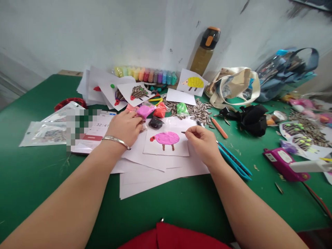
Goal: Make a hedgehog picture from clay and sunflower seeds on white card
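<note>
A white card (148, 148) with a pink clay animal (167, 138) on it lies on stacked white paper; the animal has a red head and two brown legs. My right hand (203, 141) is at the card's right edge, finger and thumb pinched on a small dark sunflower seed (183, 132). To the left, my left hand (127, 126), with a silver bangle at its wrist, rests with its fingers extended at the clay packets. Near its fingertips are a purple clay packet (145, 110), a red one (160, 110) and a black one (156, 122).
Loose sunflower seeds (201, 111) and a green clay packet (182, 109) lie behind the card. Blue tweezers (234, 160) and an orange pen (219, 128) are at right, a phone (94, 133) at left. Finished cards, clay tubs (149, 76), a bottle (204, 52) and bags stand along the wall.
</note>
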Available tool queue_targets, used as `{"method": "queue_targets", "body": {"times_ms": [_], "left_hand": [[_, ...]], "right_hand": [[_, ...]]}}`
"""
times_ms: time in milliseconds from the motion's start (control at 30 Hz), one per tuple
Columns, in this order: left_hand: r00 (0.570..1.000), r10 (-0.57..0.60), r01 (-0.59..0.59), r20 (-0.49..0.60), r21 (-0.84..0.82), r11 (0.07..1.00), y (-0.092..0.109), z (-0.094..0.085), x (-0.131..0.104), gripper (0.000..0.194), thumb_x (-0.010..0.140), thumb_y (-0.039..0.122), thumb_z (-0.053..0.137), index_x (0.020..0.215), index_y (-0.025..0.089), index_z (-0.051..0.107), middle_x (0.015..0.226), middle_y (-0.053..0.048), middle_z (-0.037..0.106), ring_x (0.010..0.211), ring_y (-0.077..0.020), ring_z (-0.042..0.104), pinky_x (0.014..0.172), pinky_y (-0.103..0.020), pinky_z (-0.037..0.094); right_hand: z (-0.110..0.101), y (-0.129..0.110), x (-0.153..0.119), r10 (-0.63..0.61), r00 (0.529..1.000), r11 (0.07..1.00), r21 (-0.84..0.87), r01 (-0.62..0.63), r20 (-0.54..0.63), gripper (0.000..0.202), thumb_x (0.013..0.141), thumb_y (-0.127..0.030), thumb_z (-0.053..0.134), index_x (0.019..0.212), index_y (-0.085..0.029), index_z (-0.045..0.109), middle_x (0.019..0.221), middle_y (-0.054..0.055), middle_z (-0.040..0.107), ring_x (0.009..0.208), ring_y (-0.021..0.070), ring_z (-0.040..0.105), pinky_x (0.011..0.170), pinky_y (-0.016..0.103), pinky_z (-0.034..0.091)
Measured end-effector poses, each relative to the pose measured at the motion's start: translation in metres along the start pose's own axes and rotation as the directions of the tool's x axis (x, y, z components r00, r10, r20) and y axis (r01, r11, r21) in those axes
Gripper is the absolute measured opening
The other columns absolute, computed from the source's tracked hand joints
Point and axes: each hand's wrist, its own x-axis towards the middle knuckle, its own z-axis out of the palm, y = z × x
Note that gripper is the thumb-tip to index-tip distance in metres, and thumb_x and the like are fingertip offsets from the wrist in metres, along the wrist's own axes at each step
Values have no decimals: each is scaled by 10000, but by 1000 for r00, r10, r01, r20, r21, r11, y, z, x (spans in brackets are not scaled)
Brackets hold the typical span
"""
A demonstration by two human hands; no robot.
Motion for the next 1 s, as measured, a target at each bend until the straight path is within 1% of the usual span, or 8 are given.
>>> {"method": "queue_targets", "body": {"times_ms": [167,233,300,433,700,800,933,1000], "left_hand": [[971,80,-102,-225,-89,991,26,-12,-7,349,970,288,364,974,162,690,1039,-84,698,1041,-230,606,977,-372,439],[979,105,-128,-174,-122,984,37,-12,-10,350,973,281,356,926,174,685,963,-70,706,953,-220,627,905,-358,465],[985,171,-173,-25,-129,976,42,-6,-10,322,961,257,367,893,172,670,908,-66,700,887,-218,630,848,-358,474],[959,227,-216,171,-85,973,39,7,-5,246,916,176,408,811,154,630,884,-93,660,891,-235,607,831,-373,463],[956,229,-228,181,-25,973,33,15,-5,227,851,101,421,914,156,632,988,-112,631,929,-245,577,825,-383,448],[956,231,-229,182,-30,973,31,17,-4,240,839,92,423,925,156,638,995,-112,632,944,-245,575,838,-386,447],[953,242,-241,181,-25,970,32,16,-4,249,826,81,427,918,164,643,994,-106,639,933,-240,573,830,-384,449],[952,245,-245,182,-23,969,33,15,-4,255,816,73,432,912,172,646,982,-101,642,921,-232,573,821,-377,451]], "right_hand": [[1,4,2,10,1000,996,89,-10,2,98,763,-273,610,724,-195,655,686,-21,606,662,138,524,648,283,392],[0,5,4,41,999,985,170,-39,-5,93,750,-278,625,729,-193,656,678,-21,592,651,135,507,635,282,384],[-1,4,5,81,997,955,287,-74,-15,99,726,-288,654,718,-190,650,674,-18,578,652,134,499,638,284,389],[-7,-5,6,188,981,811,555,-186,55,180,660,-332,728,685,-198,610,664,-16,542,654,133,506,705,324,455],[-18,-14,1,291,925,576,728,-373,244,249,614,-327,785,690,-212,578,656,-41,534,667,123,504,797,421,494],[-14,-8,2,251,943,634,700,-329,216,222,632,-334,767,699,-212,594,656,-45,529,653,122,506,766,378,488],[-2,-2,3,41,996,886,458,-72,77,133,692,-310,707,699,-198,635,680,-30,567,660,128,509,692,305,427],[3,-1,3,-50,996,937,348,20,77,113,721,-301,678,707,-194,649,693,-22,588,676,132,510,675,289,406]]}}
